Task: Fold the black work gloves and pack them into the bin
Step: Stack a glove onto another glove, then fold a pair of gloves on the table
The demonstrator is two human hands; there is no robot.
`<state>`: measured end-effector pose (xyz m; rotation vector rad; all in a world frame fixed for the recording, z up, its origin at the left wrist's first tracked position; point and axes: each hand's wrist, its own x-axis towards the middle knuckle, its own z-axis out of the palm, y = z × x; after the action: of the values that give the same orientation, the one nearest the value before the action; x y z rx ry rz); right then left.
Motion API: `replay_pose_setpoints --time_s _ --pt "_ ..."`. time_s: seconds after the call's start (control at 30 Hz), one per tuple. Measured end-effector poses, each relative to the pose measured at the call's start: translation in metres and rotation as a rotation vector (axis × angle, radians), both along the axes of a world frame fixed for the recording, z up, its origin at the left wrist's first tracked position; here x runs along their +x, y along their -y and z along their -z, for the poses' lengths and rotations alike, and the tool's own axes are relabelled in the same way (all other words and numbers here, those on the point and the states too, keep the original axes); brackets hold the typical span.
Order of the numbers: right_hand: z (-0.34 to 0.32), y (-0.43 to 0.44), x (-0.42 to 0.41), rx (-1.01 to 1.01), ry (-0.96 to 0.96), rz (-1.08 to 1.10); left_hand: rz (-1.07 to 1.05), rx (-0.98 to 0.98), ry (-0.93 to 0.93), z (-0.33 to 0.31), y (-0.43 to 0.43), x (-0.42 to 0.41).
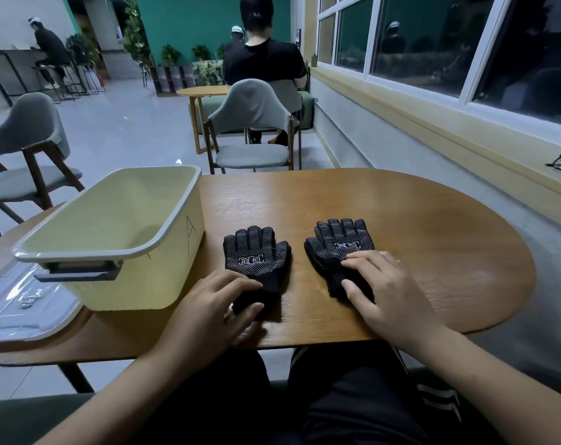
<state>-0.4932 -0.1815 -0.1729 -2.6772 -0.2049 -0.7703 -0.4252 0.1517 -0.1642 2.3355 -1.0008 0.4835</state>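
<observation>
On the wooden surface (pixel 417 232), two black dotted work gloves lie flat and unfolded, palms up, just right of the yellow bin (pixel 182 216): left glove (pixel 256 252), right glove (pixel 335 244). Left hand (pixel 214 303) pinches its glove's cuff; right hand (pixel 391 290) rests on the other cuff, fingers fairly straight. Knit looks soft, light and limp, with grippy dots; best taken at cuff or fingertips. Bin holds nothing visible.

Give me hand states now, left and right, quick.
Left hand: pinches the cuff of the left glove between thumb and fingers.
Right hand: open, fingers flat on the right glove.
</observation>
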Motion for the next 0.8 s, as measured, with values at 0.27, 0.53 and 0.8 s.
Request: replay_pose_setpoints --time_s 0.27,0.53,0.8 --pt "0.002 -0.004 0.018 0.032 -0.088 -0.015 -0.006 -0.006 0.004 0.002 0.004 0.012" --pt "-0.002 -0.006 0.074 -0.022 -0.131 -0.043 -0.117 -0.017 -0.029 0.004 0.032 0.075" --pt "-0.004 -0.015 0.134 0.011 -0.143 0.014 -0.205 -0.013 -0.019 -0.001 0.052 0.119"
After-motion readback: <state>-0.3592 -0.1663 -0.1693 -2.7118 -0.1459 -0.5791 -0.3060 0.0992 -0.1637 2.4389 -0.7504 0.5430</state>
